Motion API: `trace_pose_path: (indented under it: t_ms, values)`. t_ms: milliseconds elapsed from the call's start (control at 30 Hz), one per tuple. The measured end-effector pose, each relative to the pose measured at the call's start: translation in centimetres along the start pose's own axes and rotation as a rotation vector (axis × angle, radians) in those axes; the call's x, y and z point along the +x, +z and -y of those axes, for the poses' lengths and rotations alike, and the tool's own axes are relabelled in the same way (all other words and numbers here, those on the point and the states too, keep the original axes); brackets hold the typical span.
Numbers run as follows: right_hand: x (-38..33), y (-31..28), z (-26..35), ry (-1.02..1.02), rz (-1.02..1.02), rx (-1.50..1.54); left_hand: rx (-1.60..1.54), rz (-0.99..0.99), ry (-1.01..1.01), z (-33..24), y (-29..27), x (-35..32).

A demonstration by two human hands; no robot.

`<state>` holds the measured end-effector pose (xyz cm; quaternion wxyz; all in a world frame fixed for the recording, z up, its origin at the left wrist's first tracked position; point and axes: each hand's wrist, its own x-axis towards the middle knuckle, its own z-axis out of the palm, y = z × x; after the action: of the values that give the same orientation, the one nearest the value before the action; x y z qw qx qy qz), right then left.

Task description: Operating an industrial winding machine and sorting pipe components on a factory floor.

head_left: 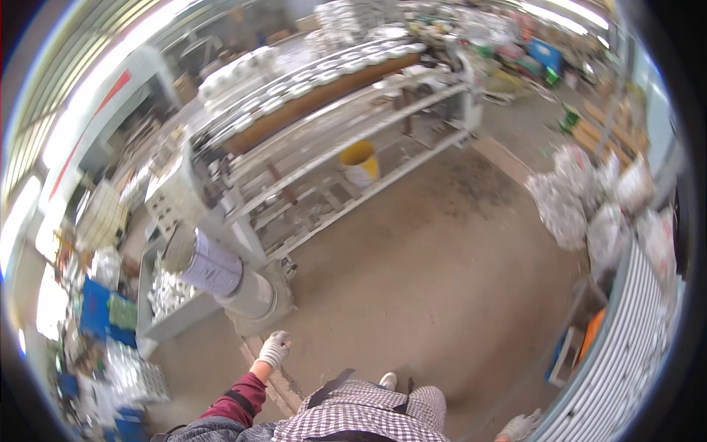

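My left hand (275, 350) wears a whitish knit glove and hangs over the floor with its fingers curled in. Nothing shows in it. Closest to it is a stack of round drums (247, 293), grey below and lilac-white above, standing on a pale base. My right hand (520, 426), gloved too, is low at the lower edge, its fingers loosely stretched out. It holds nothing that I can see and is beside a grey ridged panel (589, 383). A checked apron (353, 412) covers my front, and one shoe (388, 380) shows beneath it.
Ahead stands a long machine frame (353, 155) with rows of white spools (317, 77) on top. A yellow bucket (359, 163) sits under it. Full plastic sacks (560, 210) line the right side. A grey bin (173, 317) of white pieces is at left.
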<state>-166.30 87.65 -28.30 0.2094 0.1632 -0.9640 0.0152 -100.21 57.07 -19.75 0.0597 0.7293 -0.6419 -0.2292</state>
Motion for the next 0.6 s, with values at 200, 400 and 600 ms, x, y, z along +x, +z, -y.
trace_pose_path:
  t_ms: [200, 400, 600]
  values:
    - [5.9, 7.2, 20.7, -0.524, 0.365, 0.677, -0.253, -0.236, -0.028, 1.2, -1.2, 9.0]
    - [12.4, 14.5, 49.1, -0.312, 0.882, 0.856, -0.427, -0.406, -0.186, 2.6, -6.0, 16.1]
    - [6.9, 0.1, 86.2, -0.762, 1.436, 1.21, -0.564, -0.677, -0.472, 5.3, -12.3, 17.8]
